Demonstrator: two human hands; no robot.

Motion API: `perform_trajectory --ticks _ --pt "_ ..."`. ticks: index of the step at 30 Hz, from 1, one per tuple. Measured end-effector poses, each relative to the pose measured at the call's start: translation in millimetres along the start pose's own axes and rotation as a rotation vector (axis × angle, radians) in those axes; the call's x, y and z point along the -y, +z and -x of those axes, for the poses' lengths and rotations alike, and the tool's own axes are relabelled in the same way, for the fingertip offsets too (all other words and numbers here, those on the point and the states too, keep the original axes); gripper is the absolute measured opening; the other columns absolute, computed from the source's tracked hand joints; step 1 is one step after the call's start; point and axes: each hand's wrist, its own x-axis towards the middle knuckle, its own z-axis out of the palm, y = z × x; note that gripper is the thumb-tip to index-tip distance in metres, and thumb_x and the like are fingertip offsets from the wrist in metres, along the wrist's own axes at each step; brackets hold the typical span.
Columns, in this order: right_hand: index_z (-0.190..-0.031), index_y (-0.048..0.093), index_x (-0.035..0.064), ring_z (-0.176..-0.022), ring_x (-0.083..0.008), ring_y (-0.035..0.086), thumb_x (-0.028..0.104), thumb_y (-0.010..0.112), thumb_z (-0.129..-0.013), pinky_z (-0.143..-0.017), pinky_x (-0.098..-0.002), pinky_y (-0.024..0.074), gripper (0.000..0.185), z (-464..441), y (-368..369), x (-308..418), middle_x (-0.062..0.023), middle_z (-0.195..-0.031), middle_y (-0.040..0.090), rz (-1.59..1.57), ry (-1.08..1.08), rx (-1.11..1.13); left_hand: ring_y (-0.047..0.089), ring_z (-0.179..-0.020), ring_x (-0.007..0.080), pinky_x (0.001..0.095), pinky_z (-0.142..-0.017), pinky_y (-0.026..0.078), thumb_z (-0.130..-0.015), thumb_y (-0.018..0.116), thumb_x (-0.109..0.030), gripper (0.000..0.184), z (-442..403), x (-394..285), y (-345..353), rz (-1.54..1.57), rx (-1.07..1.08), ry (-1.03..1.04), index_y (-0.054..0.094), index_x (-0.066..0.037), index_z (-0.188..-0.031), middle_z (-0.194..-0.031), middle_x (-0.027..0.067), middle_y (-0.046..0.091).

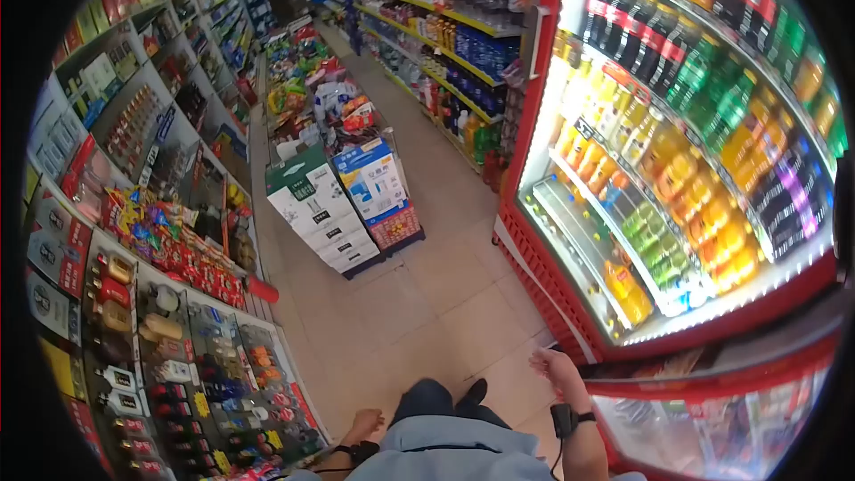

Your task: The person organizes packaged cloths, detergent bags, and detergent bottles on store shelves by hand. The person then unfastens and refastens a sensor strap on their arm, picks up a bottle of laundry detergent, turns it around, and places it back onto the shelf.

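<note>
My left hand (365, 425) hangs low beside my left leg, near the shelves of bottles, its fingers loosely bent and no object visible in it. To the right of my body, my right hand (558, 370) is raised with relaxed, slightly curled fingers and appears to hold nothing. It is nearest the lower corner of a lit drinks fridge (570, 325), apart from it. Rows of cola bottles (637, 31), green bottles (704, 80) and orange drinks (695, 187) fill the fridge. One orange bottle (628, 292) stands on its bottom shelf.
Stacked white-and-green cartons (312, 209) and a blue box (370, 180) end a central display of packaged snacks (307, 89). Left shelves hold red snack packets (209, 263) and dark bottles (169, 401). A red-edged freezer (712, 387) borders my right. Tiled floor (419, 303) lies ahead.
</note>
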Motion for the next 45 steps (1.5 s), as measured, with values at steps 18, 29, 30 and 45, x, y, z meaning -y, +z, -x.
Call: perform_trajectory --ticks 18,29,30,45 --pt "-0.123 0.063 0.0035 -0.105 -0.02 0.066 0.031 0.061 -0.098 -0.083 -0.0318 0.0551 0.037 -331.8 108.0 233.1 -0.0081 -0.112 0.069 0.528 0.546 0.172 0.066 -0.069 0.0209 0.0368 -0.062 0.051 -0.092 0.061 -0.043 0.043 -271.5 -285.6 38.2 -0.531 0.135 0.294 0.069 -0.001 -0.089 -0.075 0.0091 0.068" --pt "-0.112 0.063 0.0058 -0.09 -0.012 0.064 0.03 0.06 -0.099 -0.078 -0.0285 0.0544 0.028 -626.0 258.0 469.0 -0.0027 -0.103 0.067 0.525 0.355 0.373 0.065 -0.093 0.0177 0.0332 -0.084 0.051 -0.099 0.057 -0.041 0.047 -372.2 -775.5 44.0 -0.11 -0.003 0.667 0.067 0.002 -0.114 -0.102 0.0138 0.072" --pt "-0.113 0.063 0.0053 -0.094 -0.0139 0.064 0.032 0.06 -0.099 -0.081 -0.0295 0.0537 0.031 -662.8 266.8 486.3 -0.0047 -0.106 0.067 0.553 0.33 0.394 0.066 -0.09 0.0201 0.0342 -0.085 0.051 -0.098 0.056 -0.044 0.048 -377.7 -800.7 42.0 -0.102 0.058 0.482 0.069 0.001 -0.112 -0.1 0.0133 0.072" --pt "-0.119 0.061 0.0079 -0.099 -0.0175 0.064 0.042 0.061 -0.097 -0.085 -0.0322 0.0516 0.04 -1019.0 399.2 720.3 -0.006 -0.111 0.067 0.72 0.47 0.62 0.056 -0.117 0.0176 0.0366 -0.09 0.049 -0.097 0.056 -0.054 0.06 -543.1 -981.7 -41.4 0.389 0.332 -0.04 0.055 -0.01 -0.138 -0.127 0.0026 0.062"
